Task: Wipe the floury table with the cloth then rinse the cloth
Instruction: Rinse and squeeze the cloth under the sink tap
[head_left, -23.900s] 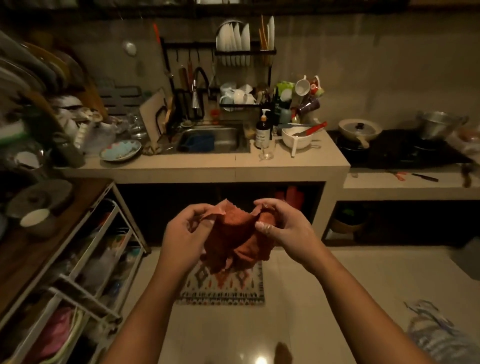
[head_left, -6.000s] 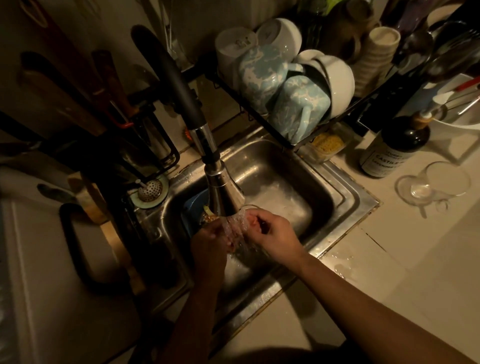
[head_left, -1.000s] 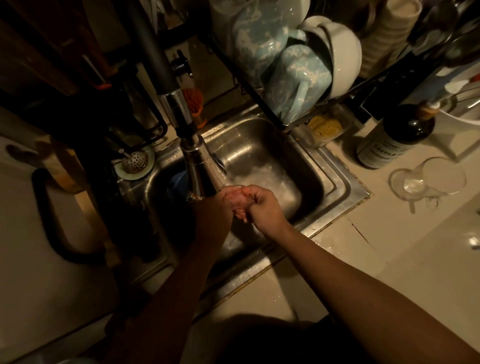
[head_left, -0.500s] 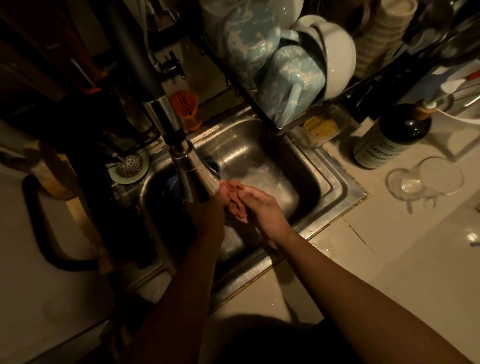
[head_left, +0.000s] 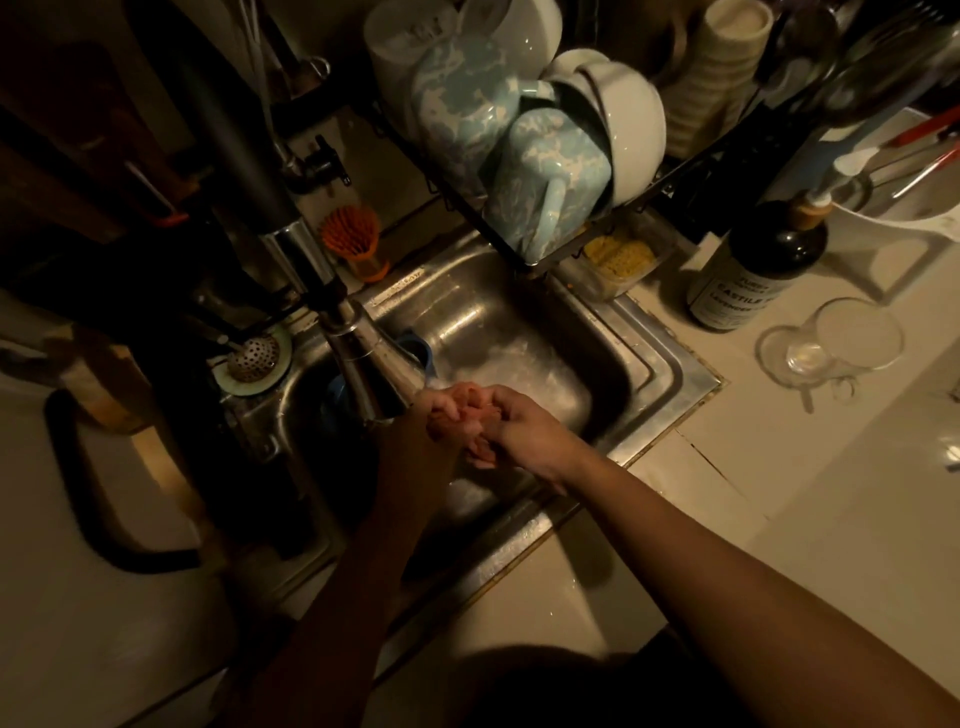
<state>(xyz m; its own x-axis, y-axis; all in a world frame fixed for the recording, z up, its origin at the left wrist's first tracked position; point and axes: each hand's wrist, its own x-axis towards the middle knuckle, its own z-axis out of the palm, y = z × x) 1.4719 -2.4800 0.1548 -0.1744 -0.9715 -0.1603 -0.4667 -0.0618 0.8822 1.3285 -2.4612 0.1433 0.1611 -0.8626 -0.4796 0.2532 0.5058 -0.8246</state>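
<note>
Holding a wadded reddish cloth (head_left: 470, 428) over the basin of the steel sink (head_left: 670, 374), directly beneath the faucet head (head_left: 374, 374) overhanging the sink's left side. Gripping it from both sides: with the left hand (head_left: 415, 436) curled round the end nearer the faucet, back of the hand up and in shadow, and with the right hand (head_left: 524, 431) closed over the other end, fingers folded tight into the fabric. Showing only a narrow strip of cloth between the two fists, with its long axis running from the faucet side down toward the sink's front rim and its lower end peeking out beneath the right hand; too crumpled to make out any edge or corner. Reaching in over the sink's front rim with both bare forearms, converging at the middle of the basin. Inside the sink, behind the hands, a blue container (head_left: 418, 351) toward the back left of the basin. Above the sink's back rim, pale blue mugs (head_left: 540, 171) tipped in a dish rack; at its back left corner, an orange brush (head_left: 353, 241); on its left ledge, a perforated strainer (head_left: 252, 353). On the table (head_left: 779, 509) to the right of the sink, a dark soap bottle (head_left: 753, 270) and a clear glass (head_left: 831, 343)
</note>
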